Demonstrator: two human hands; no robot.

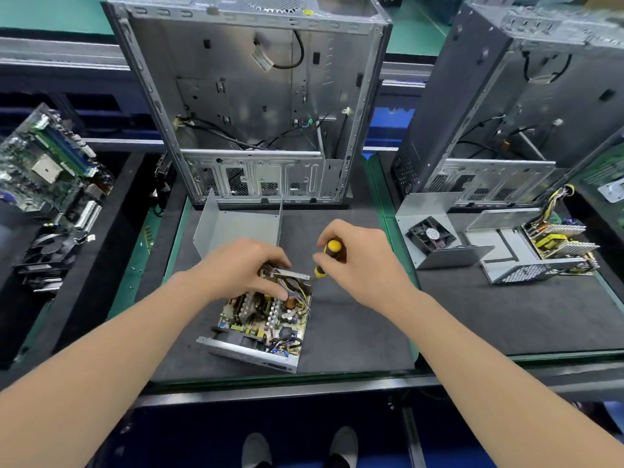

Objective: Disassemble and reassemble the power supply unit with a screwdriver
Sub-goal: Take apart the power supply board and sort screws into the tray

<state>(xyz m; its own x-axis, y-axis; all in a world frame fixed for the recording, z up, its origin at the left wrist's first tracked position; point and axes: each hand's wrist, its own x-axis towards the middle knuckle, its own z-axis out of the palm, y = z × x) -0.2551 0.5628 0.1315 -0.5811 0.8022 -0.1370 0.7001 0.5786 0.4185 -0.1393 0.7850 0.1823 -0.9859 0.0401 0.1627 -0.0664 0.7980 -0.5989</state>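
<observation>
The power supply unit (266,327) lies open on the dark mat, its circuit board, heat sinks and wires exposed inside a low metal tray. My left hand (243,268) rests on its far end, fingers curled over the edge and the wires. My right hand (358,258) grips a yellow-and-black screwdriver (329,256), whose tip points down-left at the unit's far right corner. The unit's grey metal cover (236,228) stands just behind it, off the unit.
An empty computer case (250,106) stands upright behind the mat. A second case (513,106) stands at the right with another opened power supply (540,251) and a fan housing (430,236). A motherboard (47,163) and cooler fan (50,251) lie at the left.
</observation>
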